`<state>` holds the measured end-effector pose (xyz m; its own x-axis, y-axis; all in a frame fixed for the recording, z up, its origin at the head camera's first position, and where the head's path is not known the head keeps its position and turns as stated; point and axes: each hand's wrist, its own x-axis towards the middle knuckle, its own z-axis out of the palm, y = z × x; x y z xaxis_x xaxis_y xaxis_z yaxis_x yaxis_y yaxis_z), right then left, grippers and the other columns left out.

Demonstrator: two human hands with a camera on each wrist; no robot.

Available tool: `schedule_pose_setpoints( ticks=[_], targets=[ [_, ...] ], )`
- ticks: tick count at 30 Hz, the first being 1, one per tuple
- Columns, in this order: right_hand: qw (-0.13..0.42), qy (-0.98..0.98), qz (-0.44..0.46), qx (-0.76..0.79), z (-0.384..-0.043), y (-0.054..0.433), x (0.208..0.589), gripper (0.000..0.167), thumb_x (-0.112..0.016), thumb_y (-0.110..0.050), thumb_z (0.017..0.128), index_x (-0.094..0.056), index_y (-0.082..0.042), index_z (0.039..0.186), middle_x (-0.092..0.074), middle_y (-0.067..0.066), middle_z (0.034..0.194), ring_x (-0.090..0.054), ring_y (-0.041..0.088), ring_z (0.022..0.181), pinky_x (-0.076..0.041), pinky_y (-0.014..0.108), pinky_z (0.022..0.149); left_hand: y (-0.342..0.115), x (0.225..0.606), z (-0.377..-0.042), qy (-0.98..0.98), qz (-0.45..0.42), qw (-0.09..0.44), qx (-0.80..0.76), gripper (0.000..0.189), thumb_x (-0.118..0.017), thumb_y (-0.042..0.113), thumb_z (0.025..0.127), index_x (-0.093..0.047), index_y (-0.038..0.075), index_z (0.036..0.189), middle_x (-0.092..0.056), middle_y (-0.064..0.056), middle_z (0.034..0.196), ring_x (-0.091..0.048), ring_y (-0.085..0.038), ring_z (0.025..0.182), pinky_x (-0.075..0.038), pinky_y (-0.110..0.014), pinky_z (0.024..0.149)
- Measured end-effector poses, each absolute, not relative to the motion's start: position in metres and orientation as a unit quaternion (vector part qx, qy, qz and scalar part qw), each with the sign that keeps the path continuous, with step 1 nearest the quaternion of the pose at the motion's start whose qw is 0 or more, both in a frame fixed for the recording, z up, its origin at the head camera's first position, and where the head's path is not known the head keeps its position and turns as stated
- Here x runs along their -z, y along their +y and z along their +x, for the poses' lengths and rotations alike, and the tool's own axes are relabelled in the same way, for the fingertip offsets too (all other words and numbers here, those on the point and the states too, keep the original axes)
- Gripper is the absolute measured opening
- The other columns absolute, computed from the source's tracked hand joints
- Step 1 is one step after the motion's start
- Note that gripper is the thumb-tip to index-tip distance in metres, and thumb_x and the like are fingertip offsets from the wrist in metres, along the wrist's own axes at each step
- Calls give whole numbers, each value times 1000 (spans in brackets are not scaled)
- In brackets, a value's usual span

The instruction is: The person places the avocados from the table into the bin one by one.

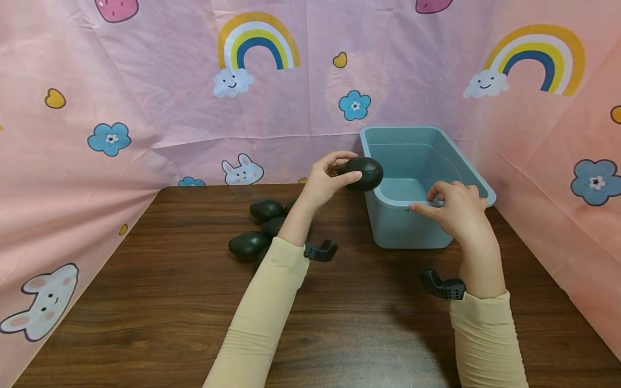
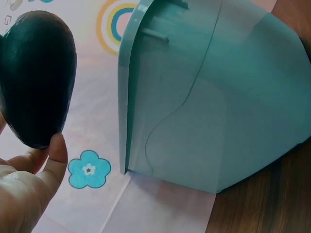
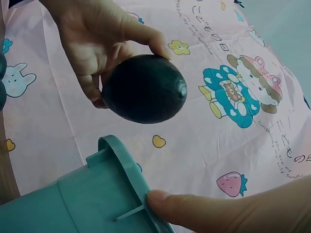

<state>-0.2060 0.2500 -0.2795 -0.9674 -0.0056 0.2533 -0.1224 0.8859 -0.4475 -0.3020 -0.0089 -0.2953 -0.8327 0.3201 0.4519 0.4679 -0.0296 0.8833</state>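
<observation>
My left hand grips a dark green avocado between thumb and fingers, beside the left rim of a blue-green plastic bin. In the right wrist view that avocado is held above the level of the bin's rim. The bin stands upright on the table. My right hand pinches the bin's near rim, thumb on the outside and fingers over the inside. Several more avocados lie grouped on the table, partly hidden behind my left forearm.
The dark wood table is backed by a pink printed cloth, which also runs along both sides. The bin sits at the back right, close to the cloth. A black wrist mount sticks out from my left wrist, another from my right.
</observation>
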Motion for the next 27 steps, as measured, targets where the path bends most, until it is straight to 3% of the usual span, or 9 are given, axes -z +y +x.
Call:
schedule_pose_setpoints(
  ticks=[16,27],
  targets=[
    [72,-975,41,-209,-208,249,278,53,-63,-52,88,-52,-4,109,-43,24,104,-30,49,104,-20,67,83,15,293,-304,-701,-281,49,653,40,-74,15,82,-63,9,121,-65,-8,104,-53,-22,95,-46,-32,76],
    [79,-974,48,-207,-207,249,281,49,-62,-50,90,-50,-5,107,-41,22,98,-28,47,100,-21,63,80,28,295,-304,-692,-288,36,661,39,-73,16,83,-63,11,121,-64,-8,106,-55,-22,94,-49,-31,75]
  ],
)
